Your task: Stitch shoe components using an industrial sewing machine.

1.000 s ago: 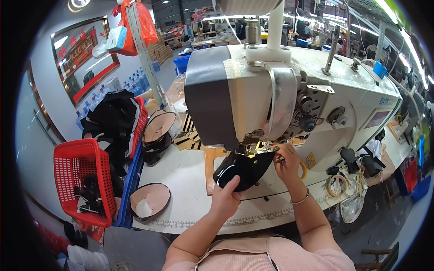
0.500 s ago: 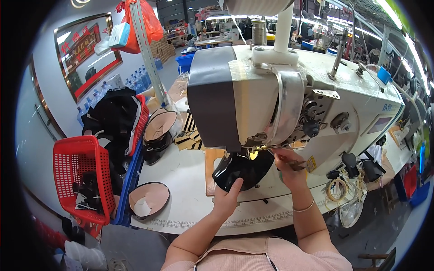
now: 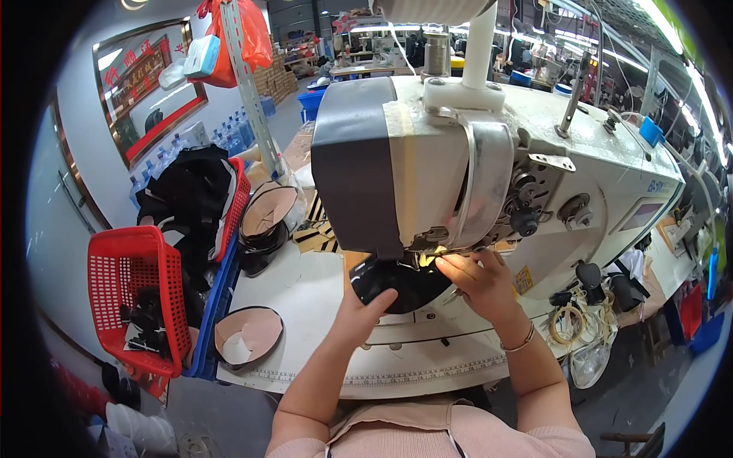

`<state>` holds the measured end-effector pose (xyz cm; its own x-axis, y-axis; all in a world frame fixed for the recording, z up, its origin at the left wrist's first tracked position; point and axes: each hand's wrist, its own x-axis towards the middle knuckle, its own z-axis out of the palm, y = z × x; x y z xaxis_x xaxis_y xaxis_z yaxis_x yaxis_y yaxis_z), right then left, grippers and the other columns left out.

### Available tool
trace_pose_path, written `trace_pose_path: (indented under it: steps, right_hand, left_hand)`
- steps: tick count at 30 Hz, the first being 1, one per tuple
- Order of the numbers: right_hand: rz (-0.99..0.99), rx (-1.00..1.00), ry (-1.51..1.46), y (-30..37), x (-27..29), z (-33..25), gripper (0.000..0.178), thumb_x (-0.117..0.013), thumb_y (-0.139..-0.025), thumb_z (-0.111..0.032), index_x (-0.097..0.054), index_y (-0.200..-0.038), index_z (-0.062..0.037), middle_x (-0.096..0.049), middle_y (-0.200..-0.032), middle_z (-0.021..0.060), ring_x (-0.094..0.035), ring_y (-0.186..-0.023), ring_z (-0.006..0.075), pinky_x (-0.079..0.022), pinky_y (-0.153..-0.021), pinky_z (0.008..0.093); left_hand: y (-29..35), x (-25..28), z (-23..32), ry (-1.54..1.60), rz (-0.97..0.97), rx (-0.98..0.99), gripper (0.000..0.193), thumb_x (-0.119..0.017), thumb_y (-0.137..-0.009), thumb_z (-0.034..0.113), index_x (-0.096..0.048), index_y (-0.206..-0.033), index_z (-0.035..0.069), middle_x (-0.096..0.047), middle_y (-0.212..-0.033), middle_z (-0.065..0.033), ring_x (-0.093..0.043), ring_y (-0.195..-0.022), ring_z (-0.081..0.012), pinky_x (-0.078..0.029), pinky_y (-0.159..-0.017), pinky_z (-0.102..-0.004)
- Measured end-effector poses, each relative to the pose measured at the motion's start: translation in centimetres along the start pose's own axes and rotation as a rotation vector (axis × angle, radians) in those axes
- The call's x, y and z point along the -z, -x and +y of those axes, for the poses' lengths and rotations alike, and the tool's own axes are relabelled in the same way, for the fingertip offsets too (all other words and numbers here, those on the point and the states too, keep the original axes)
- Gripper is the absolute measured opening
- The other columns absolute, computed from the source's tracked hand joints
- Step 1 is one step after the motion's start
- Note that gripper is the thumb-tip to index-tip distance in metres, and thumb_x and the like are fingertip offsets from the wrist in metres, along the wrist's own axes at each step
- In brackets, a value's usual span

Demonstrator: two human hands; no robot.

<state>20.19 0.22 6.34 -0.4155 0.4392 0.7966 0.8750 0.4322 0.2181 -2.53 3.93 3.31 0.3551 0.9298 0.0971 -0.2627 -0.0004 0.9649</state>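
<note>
A glossy black curved piece (image 3: 401,288) lies under the needle area of a large white and grey sewing machine (image 3: 355,168). My left hand (image 3: 360,317) grips its left edge, thumb on top and fingers mostly hidden underneath. Close to the lit needle area, my right hand (image 3: 482,284) is closed, with fingertips at the piece's right upper edge. A small metallic bit shows below those fingers; what it belongs to is hidden. On the white table (image 3: 305,351), left of my left hand, sits a pink-lined rounded piece (image 3: 263,324) with a dark rim.
At the left stand a red basket (image 3: 137,237) with black scraps and a blue crate (image 3: 210,336). Similar pink-lined pieces (image 3: 267,210) are stacked behind. Coils of cord (image 3: 569,322) hang at the table's right. A metal post (image 3: 248,91) rises at the back left.
My right hand has moved left to the needle area; the tool-like object seen in it earlier is now mostly hidden. My left hand and the black piece have shifted slightly left.
</note>
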Motion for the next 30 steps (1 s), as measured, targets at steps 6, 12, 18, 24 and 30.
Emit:
trace_pose_path:
  steps: [6, 12, 18, 24, 30]
  right_hand:
    - [-0.063, 0.077, 0.131, -0.3, 2.0, -1.8, 0.029, -0.058, -0.068, -0.013, -0.062, -0.096, -0.0115, -0.06, -0.103, -0.0011, -0.045, -0.074, 0.0149, -0.038, -0.057, 0.0265]
    - [-0.123, 0.131, 0.124, -0.4, 2.8, -4.4, 0.028, -0.056, -0.07, -0.011, -0.062, -0.097, -0.0101, -0.061, -0.1, 0.0038, -0.046, -0.074, 0.0151, -0.038, -0.057, 0.0263]
    - [-0.094, 0.04, -0.072, -0.8, 2.5, -4.0, 0.029, -0.062, -0.065, -0.01, -0.062, -0.094, -0.0092, -0.062, -0.095, 0.004, -0.049, -0.07, 0.0172, -0.04, -0.059, 0.0292]
    - [-0.095, -0.385, -0.227, -0.3, 2.0, -1.2, 0.015, -0.073, -0.066, -0.014, -0.061, -0.076, -0.0101, -0.054, -0.063, 0.003, -0.049, -0.062, 0.0222, -0.041, -0.055, 0.033]
    - [-0.106, -0.514, -0.514, 0.6, 1.5, -2.8, 0.02, -0.076, -0.068, -0.016, -0.058, -0.067, -0.007, -0.048, -0.059, 0.0046, -0.048, -0.052, 0.0184, -0.039, -0.048, 0.0292]
  left_hand:
    - [-3.2, 2.6, 1.1, 0.317, -0.262, 0.178, 0.034, -0.058, -0.077, -0.002, -0.049, -0.109, -0.006, -0.058, -0.103, -0.0138, -0.061, -0.092, -0.0243, -0.052, -0.08, -0.0391]
    - [-5.5, 1.4, 0.5, 0.56, -0.201, 0.27, 0.021, -0.055, -0.085, 0.012, -0.053, -0.103, 0.003, -0.06, -0.098, -0.0072, -0.06, -0.088, -0.0175, -0.052, -0.071, -0.0314]
    - [-0.8, -3.1, -0.9, 0.228, 0.028, -0.088, 0.034, -0.062, -0.08, 0.004, -0.043, -0.108, 0.001, -0.055, -0.101, -0.009, -0.059, -0.087, -0.0147, -0.054, -0.065, -0.0269]
    - [-1.5, -2.4, -0.1, 0.132, 0.002, -0.039, 0.032, -0.064, -0.078, 0.003, -0.047, -0.105, 0.001, -0.058, -0.094, -0.0064, -0.059, -0.082, -0.0118, -0.052, -0.062, -0.0237]
    - [-1.5, -2.6, 0.2, 0.219, 0.044, -0.039, 0.039, -0.065, -0.077, 0.005, -0.046, -0.111, 0.001, -0.057, -0.096, -0.0051, -0.057, -0.082, -0.0107, -0.048, -0.063, -0.0228]
